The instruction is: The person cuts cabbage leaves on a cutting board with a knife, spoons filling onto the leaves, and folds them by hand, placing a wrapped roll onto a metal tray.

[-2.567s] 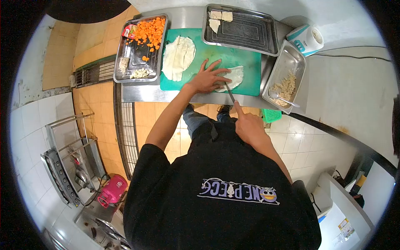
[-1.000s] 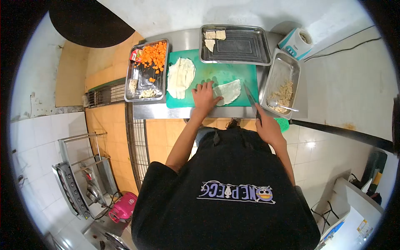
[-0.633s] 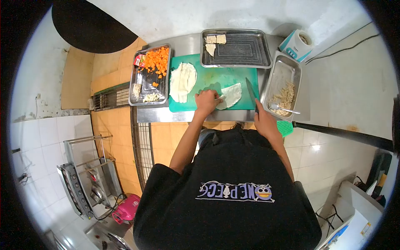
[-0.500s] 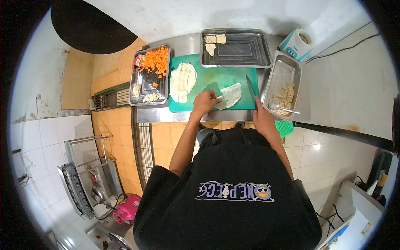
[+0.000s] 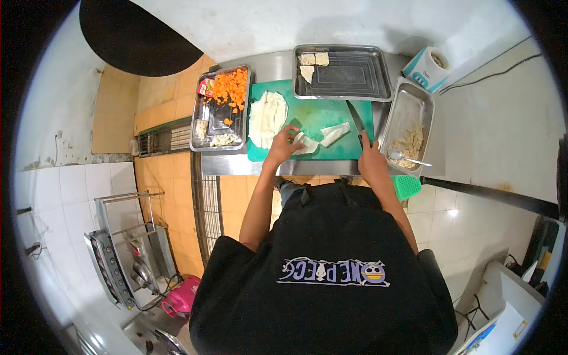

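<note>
My right hand [image 5: 372, 161] is closed round the handle of a knife [image 5: 355, 116], its blade pointing away over the right side of the green cutting board [image 5: 319, 109]. With its fingertips, my left hand [image 5: 283, 145] grips a small piece of white dough sheet [image 5: 306, 144] near the board's front. Another cut piece of dough sheet [image 5: 336, 134] lies to the right, between that piece and the knife. At the board's left rests a larger pile of flat dough sheets [image 5: 268, 118].
A tray [image 5: 193, 125] at left holds chopped carrots [image 5: 231, 89] and small packets. Behind the board, another tray [image 5: 349, 97] bears three pale pieces. On the right stand a pan [image 5: 429, 112] with pale filling and a spoon [image 5: 414, 160], and a paper roll [image 5: 427, 68].
The dough sheet in front of me is now in two separate pieces. My left hand has moved its piece slightly left, away from the other one. The knife remains in my right hand.
</note>
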Action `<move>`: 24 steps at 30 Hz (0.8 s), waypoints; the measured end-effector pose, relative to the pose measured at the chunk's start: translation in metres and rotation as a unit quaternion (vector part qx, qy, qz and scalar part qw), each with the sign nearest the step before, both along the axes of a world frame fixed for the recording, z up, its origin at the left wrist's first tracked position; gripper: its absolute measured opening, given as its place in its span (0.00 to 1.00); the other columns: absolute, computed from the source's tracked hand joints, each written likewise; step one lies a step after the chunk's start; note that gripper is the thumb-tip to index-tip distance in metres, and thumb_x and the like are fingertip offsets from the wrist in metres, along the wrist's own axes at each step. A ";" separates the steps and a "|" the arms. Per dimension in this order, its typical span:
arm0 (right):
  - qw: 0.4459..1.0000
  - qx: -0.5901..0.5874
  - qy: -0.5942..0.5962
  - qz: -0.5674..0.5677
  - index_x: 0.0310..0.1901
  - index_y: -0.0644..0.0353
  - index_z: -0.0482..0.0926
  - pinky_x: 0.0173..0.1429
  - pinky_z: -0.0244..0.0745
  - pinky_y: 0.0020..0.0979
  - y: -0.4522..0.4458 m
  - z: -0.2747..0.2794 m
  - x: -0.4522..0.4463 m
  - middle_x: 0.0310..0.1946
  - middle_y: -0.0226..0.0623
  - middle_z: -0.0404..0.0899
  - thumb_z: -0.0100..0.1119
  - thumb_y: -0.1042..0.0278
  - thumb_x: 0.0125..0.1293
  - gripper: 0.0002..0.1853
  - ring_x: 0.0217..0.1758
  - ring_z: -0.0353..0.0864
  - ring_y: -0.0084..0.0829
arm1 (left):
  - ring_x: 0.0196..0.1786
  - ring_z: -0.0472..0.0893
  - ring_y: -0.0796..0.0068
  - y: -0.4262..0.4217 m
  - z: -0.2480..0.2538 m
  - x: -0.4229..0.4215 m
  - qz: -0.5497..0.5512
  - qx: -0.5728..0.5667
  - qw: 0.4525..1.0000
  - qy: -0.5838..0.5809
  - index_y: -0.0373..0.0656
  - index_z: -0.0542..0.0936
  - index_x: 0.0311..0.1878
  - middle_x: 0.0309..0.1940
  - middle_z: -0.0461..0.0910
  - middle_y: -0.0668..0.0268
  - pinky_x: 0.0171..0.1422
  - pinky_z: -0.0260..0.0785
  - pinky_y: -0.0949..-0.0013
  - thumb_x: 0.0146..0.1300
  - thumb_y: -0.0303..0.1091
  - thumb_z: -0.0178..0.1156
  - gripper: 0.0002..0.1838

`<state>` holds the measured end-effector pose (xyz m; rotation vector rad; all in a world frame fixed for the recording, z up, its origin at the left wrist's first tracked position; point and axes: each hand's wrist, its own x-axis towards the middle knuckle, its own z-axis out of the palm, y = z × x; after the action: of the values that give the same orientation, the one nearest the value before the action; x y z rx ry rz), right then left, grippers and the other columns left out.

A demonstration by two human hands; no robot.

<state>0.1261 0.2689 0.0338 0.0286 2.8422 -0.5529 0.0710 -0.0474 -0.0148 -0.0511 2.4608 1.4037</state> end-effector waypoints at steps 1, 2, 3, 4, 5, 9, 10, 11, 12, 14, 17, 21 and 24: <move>1.000 0.008 0.004 -0.003 0.83 0.55 0.58 0.50 0.84 0.60 -0.002 0.000 -0.001 0.60 0.64 0.73 0.57 0.77 0.67 0.42 0.45 0.87 0.65 | 0.42 0.88 0.65 -0.002 -0.001 0.000 -0.001 -0.009 1.000 0.004 0.43 0.79 0.61 0.42 0.90 0.51 0.45 0.78 0.62 0.61 0.32 0.79 0.27; 1.000 0.015 0.011 -0.005 0.83 0.55 0.58 0.49 0.84 0.59 -0.005 0.001 -0.003 0.60 0.64 0.73 0.56 0.78 0.67 0.42 0.45 0.87 0.65 | 0.43 0.89 0.63 -0.005 -0.001 -0.003 -0.002 -0.018 1.000 0.012 0.43 0.79 0.62 0.42 0.90 0.50 0.46 0.79 0.61 0.61 0.31 0.78 0.27; 1.000 0.014 0.014 -0.009 0.83 0.55 0.58 0.49 0.84 0.59 -0.008 -0.003 -0.004 0.60 0.64 0.73 0.56 0.78 0.67 0.42 0.45 0.87 0.65 | 0.43 0.89 0.63 -0.007 0.004 -0.004 -0.006 -0.019 1.000 0.015 0.43 0.79 0.62 0.42 0.90 0.50 0.46 0.79 0.61 0.61 0.31 0.78 0.27; 1.000 0.004 0.027 -0.015 0.83 0.55 0.58 0.49 0.84 0.58 -0.010 -0.008 -0.005 0.60 0.63 0.73 0.56 0.78 0.68 0.41 0.45 0.87 0.64 | 0.43 0.89 0.63 -0.010 0.008 -0.003 0.001 -0.015 1.000 0.002 0.42 0.79 0.63 0.42 0.90 0.50 0.46 0.79 0.61 0.62 0.30 0.76 0.27; 0.999 -0.006 0.039 -0.021 0.83 0.55 0.59 0.49 0.85 0.58 -0.013 -0.013 -0.006 0.61 0.63 0.73 0.56 0.79 0.68 0.41 0.46 0.87 0.64 | 0.44 0.90 0.62 -0.014 0.012 -0.004 0.009 -0.010 1.000 -0.011 0.42 0.78 0.64 0.42 0.91 0.50 0.46 0.79 0.60 0.64 0.29 0.75 0.26; 0.999 0.035 0.003 -0.035 0.82 0.55 0.60 0.51 0.85 0.57 -0.023 -0.025 -0.009 0.62 0.62 0.72 0.58 0.77 0.68 0.40 0.45 0.88 0.64 | 0.43 0.89 0.66 -0.038 -0.008 -0.008 0.003 0.043 0.999 0.006 0.41 0.78 0.64 0.40 0.91 0.53 0.45 0.79 0.62 0.65 0.27 0.73 0.24; 0.998 0.041 -0.008 -0.043 0.82 0.53 0.60 0.52 0.85 0.57 -0.022 -0.028 -0.012 0.63 0.61 0.72 0.59 0.75 0.68 0.40 0.47 0.88 0.63 | 0.44 0.89 0.68 -0.041 -0.014 -0.008 0.026 0.093 0.995 -0.010 0.40 0.78 0.64 0.41 0.91 0.54 0.45 0.79 0.62 0.66 0.27 0.73 0.24; 0.997 0.048 -0.020 -0.051 0.82 0.52 0.60 0.54 0.85 0.56 -0.021 -0.031 -0.013 0.64 0.59 0.72 0.61 0.74 0.69 0.40 0.50 0.87 0.62 | 0.44 0.88 0.70 -0.044 -0.020 -0.007 0.050 0.143 0.988 -0.027 0.40 0.78 0.64 0.42 0.91 0.55 0.46 0.79 0.63 0.66 0.27 0.73 0.24; 0.997 0.051 -0.022 -0.050 0.82 0.52 0.60 0.54 0.85 0.56 -0.023 -0.022 -0.013 0.64 0.59 0.72 0.61 0.74 0.69 0.40 0.50 0.87 0.62 | 0.44 0.88 0.70 -0.043 -0.017 -0.005 0.051 0.145 0.988 -0.028 0.40 0.78 0.64 0.42 0.91 0.55 0.46 0.79 0.63 0.66 0.27 0.73 0.24; 0.990 0.122 -0.063 -0.030 0.81 0.50 0.64 0.57 0.85 0.56 -0.034 0.011 -0.012 0.66 0.55 0.72 0.62 0.72 0.69 0.39 0.62 0.83 0.60 | 0.43 0.86 0.73 -0.042 -0.001 0.002 0.046 0.095 0.994 -0.010 0.42 0.79 0.64 0.45 0.91 0.56 0.45 0.77 0.65 0.65 0.27 0.73 0.25; 0.997 0.077 0.017 -0.015 0.77 0.49 0.70 0.59 0.84 0.54 -0.043 0.026 -0.022 0.67 0.47 0.73 0.62 0.74 0.67 0.35 0.71 0.76 0.55 | 0.43 0.85 0.74 -0.042 0.007 0.007 0.074 0.089 0.993 -0.009 0.40 0.81 0.64 0.46 0.90 0.56 0.46 0.77 0.68 0.64 0.28 0.76 0.26; 0.985 0.014 0.109 0.135 0.72 0.49 0.77 0.63 0.82 0.55 -0.053 -0.008 -0.059 0.66 0.41 0.75 0.62 0.75 0.66 0.31 0.71 0.76 0.50 | 0.48 0.86 0.73 -0.055 -0.011 0.009 0.074 0.051 0.996 -0.014 0.38 0.85 0.62 0.45 0.90 0.60 0.54 0.79 0.64 0.68 0.33 0.76 0.22; 0.944 0.103 0.155 0.274 0.66 0.48 0.82 0.65 0.78 0.55 -0.054 -0.022 -0.080 0.62 0.38 0.80 0.62 0.76 0.64 0.28 0.69 0.77 0.47 | 0.46 0.84 0.77 -0.069 -0.014 0.017 0.064 0.122 0.986 -0.091 0.40 0.87 0.60 0.46 0.90 0.64 0.47 0.78 0.68 0.72 0.35 0.73 0.17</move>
<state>0.0465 0.2150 0.0119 -0.8529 2.9879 -0.1434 0.0879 -0.1164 -0.0283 -0.2754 2.1558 1.6647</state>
